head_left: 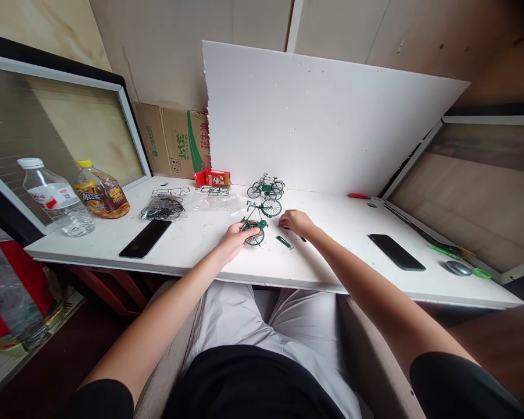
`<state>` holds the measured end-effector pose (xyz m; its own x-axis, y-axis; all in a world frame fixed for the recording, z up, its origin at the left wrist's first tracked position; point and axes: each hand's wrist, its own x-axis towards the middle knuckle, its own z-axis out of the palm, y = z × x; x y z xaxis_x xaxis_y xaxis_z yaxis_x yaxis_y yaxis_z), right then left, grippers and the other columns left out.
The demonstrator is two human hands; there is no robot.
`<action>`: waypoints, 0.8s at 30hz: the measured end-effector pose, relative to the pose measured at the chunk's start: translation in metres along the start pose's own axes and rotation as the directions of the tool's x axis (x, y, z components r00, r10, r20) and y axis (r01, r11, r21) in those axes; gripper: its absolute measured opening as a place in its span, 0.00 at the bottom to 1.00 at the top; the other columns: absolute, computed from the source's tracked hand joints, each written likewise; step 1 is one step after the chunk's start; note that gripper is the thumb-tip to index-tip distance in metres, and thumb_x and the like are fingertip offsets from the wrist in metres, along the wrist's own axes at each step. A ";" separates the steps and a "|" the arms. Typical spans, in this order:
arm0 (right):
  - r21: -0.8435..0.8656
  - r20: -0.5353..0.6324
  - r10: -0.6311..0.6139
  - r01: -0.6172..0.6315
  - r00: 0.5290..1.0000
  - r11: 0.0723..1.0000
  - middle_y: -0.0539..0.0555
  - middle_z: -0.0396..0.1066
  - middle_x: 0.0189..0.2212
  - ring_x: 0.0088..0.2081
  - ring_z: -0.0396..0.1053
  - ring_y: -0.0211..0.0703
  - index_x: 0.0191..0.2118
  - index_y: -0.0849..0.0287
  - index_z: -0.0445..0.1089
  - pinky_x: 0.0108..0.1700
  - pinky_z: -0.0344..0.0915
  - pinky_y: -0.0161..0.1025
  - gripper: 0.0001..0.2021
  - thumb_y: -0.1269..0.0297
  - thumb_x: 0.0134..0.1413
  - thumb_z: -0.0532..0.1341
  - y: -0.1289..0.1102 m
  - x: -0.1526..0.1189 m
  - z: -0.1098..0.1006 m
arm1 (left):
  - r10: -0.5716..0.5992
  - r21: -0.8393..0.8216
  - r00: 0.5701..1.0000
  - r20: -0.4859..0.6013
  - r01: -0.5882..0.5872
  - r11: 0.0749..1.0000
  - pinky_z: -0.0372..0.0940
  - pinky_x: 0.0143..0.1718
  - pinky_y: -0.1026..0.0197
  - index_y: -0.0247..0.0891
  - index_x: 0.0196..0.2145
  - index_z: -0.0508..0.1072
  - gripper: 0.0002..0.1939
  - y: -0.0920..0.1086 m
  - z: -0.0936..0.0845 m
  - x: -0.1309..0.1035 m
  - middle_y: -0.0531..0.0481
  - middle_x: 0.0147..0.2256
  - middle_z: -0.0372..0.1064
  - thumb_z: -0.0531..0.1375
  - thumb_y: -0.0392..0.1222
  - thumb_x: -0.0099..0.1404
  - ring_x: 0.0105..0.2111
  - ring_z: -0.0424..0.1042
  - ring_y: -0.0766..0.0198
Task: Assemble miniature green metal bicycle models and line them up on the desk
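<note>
My left hand (236, 240) is closed on a small green model bicycle (262, 219), its thumb over the nearer wheel. The bicycle is tilted above the white table, handlebar toward the back. To its right, my right hand (295, 222) is lowered to the tabletop with its fingers pinched together. What those fingers hold, if anything, is too small to make out. Between the hands and nearer to me lies a loose green part (284, 241). A thin dark piece (303, 239) shows under the right wrist. More green model bicycles (266, 187) stand behind.
On the left are a clear water bottle (56, 198), a yellow-capped drink bottle (102, 192), a phone (145, 238) and a bag of black parts (162, 206). A red packet (213, 178) is at the back. Another phone (396, 252) lies right, near a grey mouse-like object (458, 267).
</note>
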<state>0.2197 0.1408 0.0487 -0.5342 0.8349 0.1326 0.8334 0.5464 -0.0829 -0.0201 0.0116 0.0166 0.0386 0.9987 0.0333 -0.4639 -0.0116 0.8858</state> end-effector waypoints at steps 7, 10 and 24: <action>-0.058 0.006 -0.093 0.093 0.996 0.994 0.63 0.76 0.43 0.40 0.73 0.48 0.38 0.60 0.77 0.41 0.65 0.39 0.06 0.70 0.66 0.62 -0.001 0.008 0.008 | -0.033 0.030 0.999 -0.004 0.033 0.999 0.68 0.42 0.58 0.32 0.45 0.80 0.24 -0.002 -0.001 0.002 0.42 0.41 0.80 0.78 0.38 0.50 0.38 0.78 0.60; -0.048 -0.029 -0.110 0.109 0.993 0.993 0.65 0.74 0.42 0.41 0.71 0.51 0.36 0.59 0.73 0.42 0.66 0.41 0.05 0.72 0.65 0.62 -0.002 0.008 0.010 | -0.044 0.020 0.999 0.033 0.043 0.999 0.69 0.44 0.57 0.33 0.45 0.80 0.24 -0.003 -0.001 0.002 0.42 0.41 0.80 0.78 0.38 0.51 0.38 0.78 0.60; 0.310 -0.578 -0.104 0.336 0.810 0.889 0.58 0.71 0.41 0.43 0.67 0.52 0.45 0.53 0.66 0.47 0.66 0.49 0.08 0.59 0.76 0.52 -0.030 -0.088 0.008 | -0.008 0.051 0.999 0.034 0.007 0.999 0.67 0.44 0.56 0.32 0.40 0.79 0.21 -0.003 0.032 -0.017 0.42 0.40 0.80 0.78 0.38 0.49 0.39 0.76 0.59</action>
<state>0.2407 0.0521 0.0315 -0.4374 0.5809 0.6864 0.5179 0.7868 -0.3357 0.0085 -0.0064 0.0283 0.0726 0.9965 0.0418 -0.4177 -0.0076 0.9085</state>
